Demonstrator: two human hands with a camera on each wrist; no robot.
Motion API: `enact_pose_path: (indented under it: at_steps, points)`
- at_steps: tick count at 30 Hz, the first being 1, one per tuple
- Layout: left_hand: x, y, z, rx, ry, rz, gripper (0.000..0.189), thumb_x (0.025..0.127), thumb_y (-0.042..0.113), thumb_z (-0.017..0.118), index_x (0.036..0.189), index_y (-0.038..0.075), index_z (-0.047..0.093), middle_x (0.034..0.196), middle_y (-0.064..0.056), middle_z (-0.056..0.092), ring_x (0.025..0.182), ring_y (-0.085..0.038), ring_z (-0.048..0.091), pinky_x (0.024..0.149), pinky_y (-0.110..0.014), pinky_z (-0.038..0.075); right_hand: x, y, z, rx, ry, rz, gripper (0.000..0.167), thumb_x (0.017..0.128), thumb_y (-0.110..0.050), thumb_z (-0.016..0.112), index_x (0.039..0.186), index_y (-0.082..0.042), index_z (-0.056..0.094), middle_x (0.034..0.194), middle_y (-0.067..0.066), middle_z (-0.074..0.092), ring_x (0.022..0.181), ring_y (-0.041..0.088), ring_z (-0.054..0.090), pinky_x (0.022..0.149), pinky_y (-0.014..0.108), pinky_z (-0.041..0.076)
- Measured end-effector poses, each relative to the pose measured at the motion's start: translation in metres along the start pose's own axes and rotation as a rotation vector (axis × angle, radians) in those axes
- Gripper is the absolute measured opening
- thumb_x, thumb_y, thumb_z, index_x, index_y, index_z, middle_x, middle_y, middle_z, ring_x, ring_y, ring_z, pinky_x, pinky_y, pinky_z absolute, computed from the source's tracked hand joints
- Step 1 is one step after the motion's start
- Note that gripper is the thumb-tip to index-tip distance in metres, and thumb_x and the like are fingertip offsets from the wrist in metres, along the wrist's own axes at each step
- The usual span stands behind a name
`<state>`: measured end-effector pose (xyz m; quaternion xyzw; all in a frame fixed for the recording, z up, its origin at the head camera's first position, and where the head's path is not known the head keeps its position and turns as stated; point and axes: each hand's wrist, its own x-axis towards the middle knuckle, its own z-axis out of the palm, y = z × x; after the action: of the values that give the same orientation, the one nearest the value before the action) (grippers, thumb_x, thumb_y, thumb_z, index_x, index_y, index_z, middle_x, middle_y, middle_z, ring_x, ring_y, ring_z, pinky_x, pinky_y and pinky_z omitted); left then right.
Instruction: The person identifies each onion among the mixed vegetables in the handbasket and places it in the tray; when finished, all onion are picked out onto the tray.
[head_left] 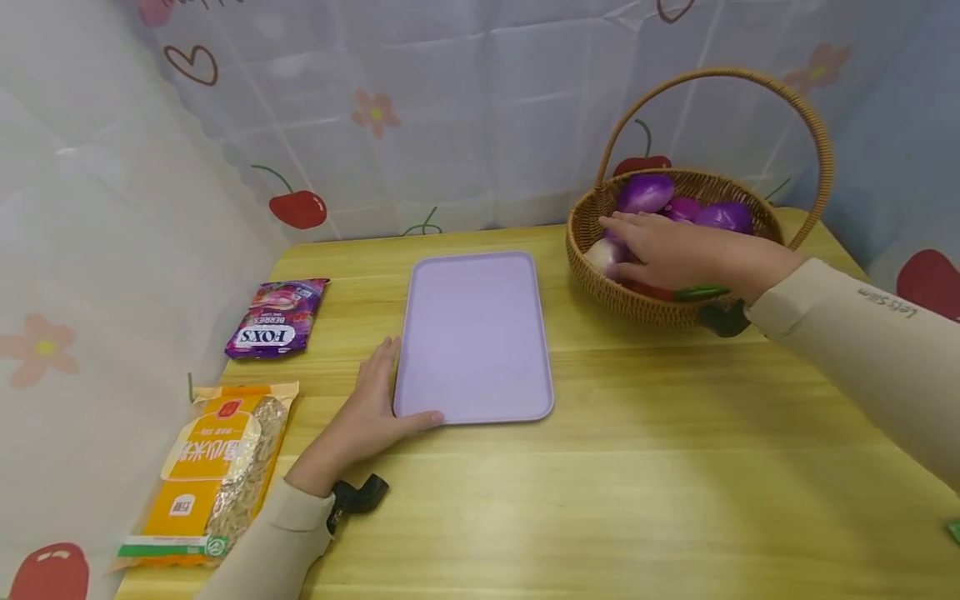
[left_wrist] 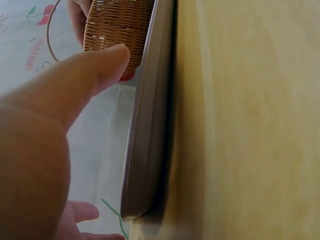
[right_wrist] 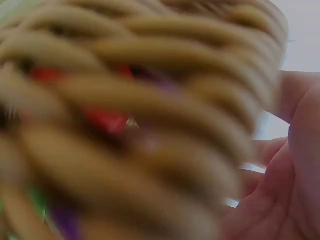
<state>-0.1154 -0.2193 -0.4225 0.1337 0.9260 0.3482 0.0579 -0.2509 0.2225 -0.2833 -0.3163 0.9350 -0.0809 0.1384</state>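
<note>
In the head view a lilac rectangular tray [head_left: 474,337] lies flat on the table. My left hand [head_left: 369,414] is at its near left corner, fingers straight along the left side and thumb at the near edge. The left wrist view shows the thumb [left_wrist: 95,70] beside the raised tray rim [left_wrist: 145,125]. Over a wicker basket [head_left: 637,307] reaches my right hand [head_left: 671,250], fingers extended and spread from the thumb. Near its fingertips sits a white-and-purple onion [head_left: 600,255], partly covered. More purple onions [head_left: 647,193] lie behind it. The basket weave [right_wrist: 150,110] blurs the right wrist view.
A purple FOX'S Berries packet [head_left: 279,318] and a yellow bag of grain-like food [head_left: 217,475] lie along the table's left side. The basket's tall handle [head_left: 823,158] arches above it. Something green [head_left: 701,292] and something red show inside. A printed curtain hangs behind the table.
</note>
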Motion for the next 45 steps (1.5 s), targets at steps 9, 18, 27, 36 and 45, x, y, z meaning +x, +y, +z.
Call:
enact_pose_path:
  at_steps: [9, 18, 27, 36, 45]
  points:
    - [0.003, -0.005, 0.009, 0.05, -0.007, 0.041, 0.134, 0.08, 0.068, 0.083, 0.168, 0.0, 0.008, 0.172, -0.022, 0.011, 0.158, -0.037, 0.006, 0.126, -0.055, 0.0, 0.008, 0.002, 0.017, -0.032, 0.041, -0.049, 0.07, 0.106, -0.015, 0.064, 0.158, 0.015, 0.028, 0.158, 0.041, 0.029, 0.147, 0.057, 0.027, 0.12, 0.065, 0.023]
    - [0.002, 0.001, 0.011, 0.095, -0.044, 0.007, 0.133, 0.082, 0.073, 0.078, 0.168, 0.0, 0.007, 0.173, -0.02, 0.008, 0.159, -0.035, 0.0, 0.127, -0.047, -0.002, 0.012, 0.005, 0.025, -0.009, 0.092, -0.046, 0.063, 0.105, -0.012, 0.064, 0.154, 0.016, 0.035, 0.156, 0.041, 0.033, 0.146, 0.057, 0.028, 0.121, 0.064, 0.022]
    - [0.001, 0.003, 0.013, 0.114, -0.047, 0.004, 0.131, 0.084, 0.074, 0.075, 0.168, 0.0, 0.006, 0.174, -0.019, 0.007, 0.159, -0.033, 0.0, 0.127, -0.046, 0.0, 0.014, 0.006, 0.032, -0.041, 0.153, -0.056, 0.059, 0.101, -0.006, 0.068, 0.15, 0.016, 0.043, 0.151, 0.041, 0.04, 0.143, 0.057, 0.035, 0.12, 0.063, 0.027]
    - [0.001, 0.006, 0.017, 0.139, -0.051, -0.001, 0.131, 0.084, 0.079, 0.07, 0.168, 0.001, 0.005, 0.174, -0.017, 0.006, 0.159, -0.031, -0.001, 0.127, -0.045, 0.0, 0.012, 0.007, 0.028, -0.035, 0.189, -0.039, 0.057, 0.101, -0.005, 0.069, 0.149, 0.014, 0.046, 0.151, 0.039, 0.042, 0.14, 0.056, 0.039, 0.118, 0.064, 0.031]
    - [0.0, 0.006, 0.019, 0.15, -0.053, -0.007, 0.131, 0.084, 0.081, 0.068, 0.168, 0.003, 0.004, 0.174, -0.015, 0.005, 0.159, -0.029, -0.002, 0.127, -0.045, 0.0, 0.01, 0.011, 0.022, -0.017, 0.229, -0.002, 0.061, 0.102, -0.011, 0.072, 0.151, 0.013, 0.045, 0.151, 0.038, 0.042, 0.138, 0.055, 0.043, 0.112, 0.066, 0.039]
